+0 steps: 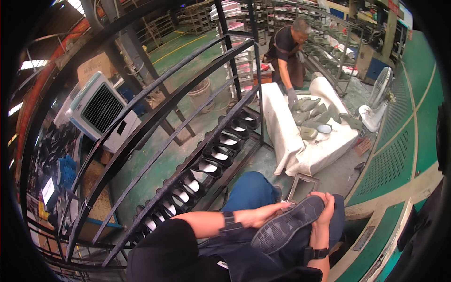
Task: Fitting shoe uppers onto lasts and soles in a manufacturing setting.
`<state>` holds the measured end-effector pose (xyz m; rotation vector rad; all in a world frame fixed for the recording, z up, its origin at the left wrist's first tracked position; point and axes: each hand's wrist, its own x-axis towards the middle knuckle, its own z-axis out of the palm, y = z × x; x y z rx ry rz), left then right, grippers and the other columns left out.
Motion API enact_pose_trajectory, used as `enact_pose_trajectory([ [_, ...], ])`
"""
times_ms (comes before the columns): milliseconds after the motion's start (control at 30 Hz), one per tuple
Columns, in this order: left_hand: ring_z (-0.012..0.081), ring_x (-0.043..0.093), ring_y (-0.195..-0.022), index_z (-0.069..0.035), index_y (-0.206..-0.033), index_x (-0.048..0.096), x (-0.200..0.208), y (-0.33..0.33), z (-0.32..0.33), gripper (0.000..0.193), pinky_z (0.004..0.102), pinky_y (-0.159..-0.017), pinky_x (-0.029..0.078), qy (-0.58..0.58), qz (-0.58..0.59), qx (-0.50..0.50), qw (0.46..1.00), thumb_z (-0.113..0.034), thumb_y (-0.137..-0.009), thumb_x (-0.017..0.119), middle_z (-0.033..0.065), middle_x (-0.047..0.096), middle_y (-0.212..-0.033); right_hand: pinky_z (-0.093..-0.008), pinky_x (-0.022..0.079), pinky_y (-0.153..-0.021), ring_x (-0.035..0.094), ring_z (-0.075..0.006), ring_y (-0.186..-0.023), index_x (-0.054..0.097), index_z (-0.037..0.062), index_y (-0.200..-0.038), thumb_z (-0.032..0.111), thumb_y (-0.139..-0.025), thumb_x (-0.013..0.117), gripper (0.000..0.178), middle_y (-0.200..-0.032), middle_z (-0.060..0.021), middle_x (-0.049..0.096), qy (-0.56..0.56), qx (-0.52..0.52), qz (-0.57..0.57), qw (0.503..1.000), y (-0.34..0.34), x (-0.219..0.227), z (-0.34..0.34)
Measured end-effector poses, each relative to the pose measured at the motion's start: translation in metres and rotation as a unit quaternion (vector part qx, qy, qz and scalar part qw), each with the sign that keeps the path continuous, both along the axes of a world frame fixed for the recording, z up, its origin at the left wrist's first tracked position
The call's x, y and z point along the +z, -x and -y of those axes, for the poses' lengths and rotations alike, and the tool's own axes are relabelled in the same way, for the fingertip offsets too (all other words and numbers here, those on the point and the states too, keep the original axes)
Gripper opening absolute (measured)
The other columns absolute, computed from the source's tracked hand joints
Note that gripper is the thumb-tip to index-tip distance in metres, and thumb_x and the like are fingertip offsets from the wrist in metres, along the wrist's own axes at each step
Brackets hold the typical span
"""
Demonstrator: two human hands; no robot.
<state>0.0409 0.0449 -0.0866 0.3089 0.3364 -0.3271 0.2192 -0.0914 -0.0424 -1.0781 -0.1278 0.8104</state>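
1 black rack (174,100) bars the left, green panels (390,164) the right.

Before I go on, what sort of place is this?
Most likely a shoe factory floor: a metal rack holds a row of dark shoes, green foot-shaped forms lie heaped on white cloth, and the right hand holds a dark-soled shoe.

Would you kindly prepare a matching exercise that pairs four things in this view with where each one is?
1. Dark patterned sole
2. Row of black shoes
3. Green shoe-shaped pieces
4. White fan

A. In the white-draped bin
B. Beside green perforated panels
C. Held in the right hand
D. Along the metal rack

Pairs: 1-C; 2-D; 3-A; 4-B
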Motion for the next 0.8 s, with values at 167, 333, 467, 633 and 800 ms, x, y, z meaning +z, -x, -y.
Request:
enact_pose_trajectory([
  [167,0.0291,0.071,-0.104,-0.002,-0.127,0.064,0.077,0.048,0.053,0.046,0.0428,-0.093,0.058,0.121,-0.119,0.086,0.982,-0.036,-0.097,0.059,0.0166,0.072,-0.120,-0.0376,0.058,-0.077,0.070,-0.0309,-0.079,0.072,-0.0031,-0.088,0.042,-0.093,0.048,0.052,-0.089,-0.0234,0.073,-0.035,-0.012,-0.127,0.991,-0.017,-0.017,-0.011],
  [333,0.0290,0.072,-0.101,-0.003,-0.124,0.065,0.089,0.047,0.064,0.047,0.0432,-0.092,0.057,0.092,-0.158,0.103,0.978,-0.040,-0.095,0.059,0.0157,0.073,-0.117,-0.0386,0.059,-0.074,0.069,-0.0316,-0.077,0.069,0.0001,-0.086,0.039,-0.092,0.050,0.043,-0.087,-0.0235,0.072,0.003,-0.049,-0.115,0.992,-0.013,-0.025,-0.016],
  [467,0.0274,0.071,-0.104,-0.009,-0.127,0.065,0.084,0.052,0.067,0.049,0.0465,-0.093,0.056,0.078,-0.173,0.107,0.976,-0.044,-0.095,0.054,0.0127,0.073,-0.117,-0.0386,0.059,-0.073,0.069,-0.0310,-0.077,0.069,0.0007,-0.088,0.037,-0.091,0.052,0.040,-0.087,-0.0232,0.071,0.015,-0.036,-0.109,0.993,-0.008,-0.025,-0.017],
  [633,0.0255,0.073,-0.095,-0.011,-0.122,0.067,0.083,0.057,0.069,0.047,0.0452,-0.087,0.057,0.095,-0.167,0.091,0.977,-0.047,-0.095,0.053,0.0095,0.075,-0.110,-0.0377,0.059,-0.071,0.069,-0.0300,-0.076,0.068,0.0012,-0.088,0.034,-0.091,0.054,0.036,-0.087,-0.0230,0.071,0.032,-0.039,-0.098,0.994,-0.004,-0.022,-0.022],
  [800,0.0276,0.072,-0.093,-0.007,-0.119,0.068,0.090,0.064,0.069,0.050,0.0439,-0.087,0.057,0.104,-0.160,0.097,0.977,-0.048,-0.093,0.057,0.0116,0.075,-0.109,-0.0382,0.059,-0.072,0.069,-0.0297,-0.076,0.067,0.0015,-0.087,0.032,-0.091,0.054,0.034,-0.086,-0.0221,0.071,0.050,-0.029,-0.083,0.995,0.003,-0.016,-0.026],
])
